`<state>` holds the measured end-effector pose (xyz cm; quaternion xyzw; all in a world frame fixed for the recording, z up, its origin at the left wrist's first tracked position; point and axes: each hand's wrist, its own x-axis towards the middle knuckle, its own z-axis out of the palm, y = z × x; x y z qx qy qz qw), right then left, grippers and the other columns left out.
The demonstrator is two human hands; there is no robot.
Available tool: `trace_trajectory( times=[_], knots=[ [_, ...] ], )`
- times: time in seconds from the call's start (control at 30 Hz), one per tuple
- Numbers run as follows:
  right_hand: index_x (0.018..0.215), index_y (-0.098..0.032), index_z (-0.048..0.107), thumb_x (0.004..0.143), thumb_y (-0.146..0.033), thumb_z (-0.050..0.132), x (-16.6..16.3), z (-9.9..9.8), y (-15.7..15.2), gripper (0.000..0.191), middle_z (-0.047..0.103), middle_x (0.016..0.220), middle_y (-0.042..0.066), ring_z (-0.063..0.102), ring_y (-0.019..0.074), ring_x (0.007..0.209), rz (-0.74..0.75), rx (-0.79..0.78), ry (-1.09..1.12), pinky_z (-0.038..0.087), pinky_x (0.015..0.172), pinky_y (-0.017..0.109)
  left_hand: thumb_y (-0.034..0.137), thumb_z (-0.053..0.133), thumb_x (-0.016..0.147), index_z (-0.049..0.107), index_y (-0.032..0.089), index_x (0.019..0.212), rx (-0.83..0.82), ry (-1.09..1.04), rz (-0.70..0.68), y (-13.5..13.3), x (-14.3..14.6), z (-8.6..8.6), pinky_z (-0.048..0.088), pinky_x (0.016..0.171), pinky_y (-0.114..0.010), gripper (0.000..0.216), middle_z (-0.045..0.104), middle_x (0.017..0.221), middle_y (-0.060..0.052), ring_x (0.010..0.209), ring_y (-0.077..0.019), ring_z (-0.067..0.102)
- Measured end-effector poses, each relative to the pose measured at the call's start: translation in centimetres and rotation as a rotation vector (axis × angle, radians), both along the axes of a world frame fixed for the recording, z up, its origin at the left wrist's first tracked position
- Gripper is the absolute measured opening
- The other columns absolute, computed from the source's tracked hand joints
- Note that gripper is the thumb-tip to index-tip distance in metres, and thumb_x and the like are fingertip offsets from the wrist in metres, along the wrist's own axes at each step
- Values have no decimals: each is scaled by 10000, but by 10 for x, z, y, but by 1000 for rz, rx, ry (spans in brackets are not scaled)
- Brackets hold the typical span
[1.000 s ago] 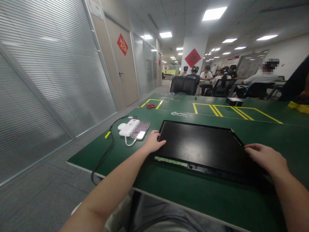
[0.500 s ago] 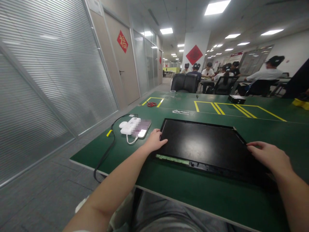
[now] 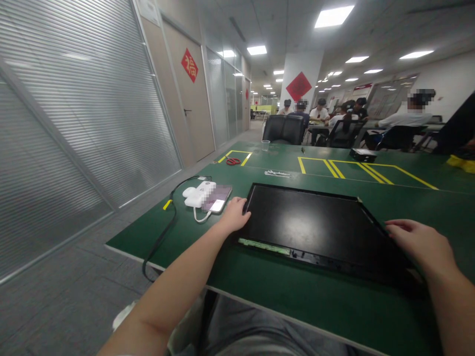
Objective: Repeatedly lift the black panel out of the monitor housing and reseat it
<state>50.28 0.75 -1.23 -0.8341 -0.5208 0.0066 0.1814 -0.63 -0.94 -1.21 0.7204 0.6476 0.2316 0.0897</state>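
Note:
A flat black screen panel (image 3: pixel 315 227) lies on the green table (image 3: pixel 297 301) in front of me, with a thin green circuit strip along its near edge. My left hand (image 3: pixel 234 213) grips the panel's left edge, fingers curled over it. My right hand (image 3: pixel 421 244) rests on the panel's right edge, fingers bent around the side. The panel lies flat between both hands.
A phone (image 3: pixel 218 198) with a white charger (image 3: pixel 195 195) and a black cable (image 3: pixel 159 237) lie left of the panel. Red scissors (image 3: pixel 232 160), a small metal tool (image 3: pixel 276 173), a clear cup (image 3: pixel 264 145) and a black box (image 3: pixel 362 155) sit farther back. Several people sit at tables beyond.
My left thumb has slid off the panel's top to its edge. My right hand has shifted slightly rightward along the panel's side. The panel has stayed in place.

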Motion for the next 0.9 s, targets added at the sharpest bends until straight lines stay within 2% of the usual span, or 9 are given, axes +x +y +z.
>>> trace_trajectory(
  times=[0.1,0.2,0.37,0.5,0.6,0.73,0.9],
  knots=[
    [928,-308,807,755,-526,546,-6,6,-3,381,775,991,103,694,320,792,-54,-74,49,539,633,410,306,624,910,679,73,1278,-55,120,85,-1,-2,3,449,1085,-410,439,659,1264,-236,1250,-346,604],
    [905,-299,805,745,-514,576,-8,5,-1,352,778,1009,105,694,313,791,-31,-104,76,535,632,408,345,599,932,739,85,1176,-89,183,94,-1,-4,5,474,1024,-391,382,691,1180,-231,1174,-341,641],
    [867,-312,797,664,-368,642,2,-9,7,261,792,960,51,709,272,777,-3,-99,82,510,593,360,229,557,936,768,118,1087,-94,182,42,0,-3,9,491,954,-351,282,711,1103,-194,1083,-301,670],
    [877,-323,803,608,-284,651,7,-16,9,311,798,982,30,720,275,809,25,-64,60,501,579,351,152,524,926,764,109,1001,-103,169,31,0,-1,10,496,912,-336,255,706,1050,-184,1044,-288,674],
    [915,-326,811,621,-261,651,3,-13,7,341,793,1045,38,724,289,879,30,-82,56,513,608,360,115,521,906,761,112,934,-98,106,38,1,0,10,496,891,-334,241,709,1004,-169,1007,-280,676],
    [980,-330,813,653,-247,641,-4,-7,3,380,779,1128,39,719,297,950,10,-135,45,530,668,377,102,562,871,782,130,885,-50,-151,60,2,-1,12,504,899,-338,223,750,960,-137,1003,-283,688],
    [990,-330,811,635,-275,646,-1,-10,3,395,774,1150,52,722,311,918,9,-114,12,546,672,396,176,713,808,828,181,994,-87,-823,170,3,1,10,546,915,-322,218,818,1014,-80,1011,-269,736]
  ],
)
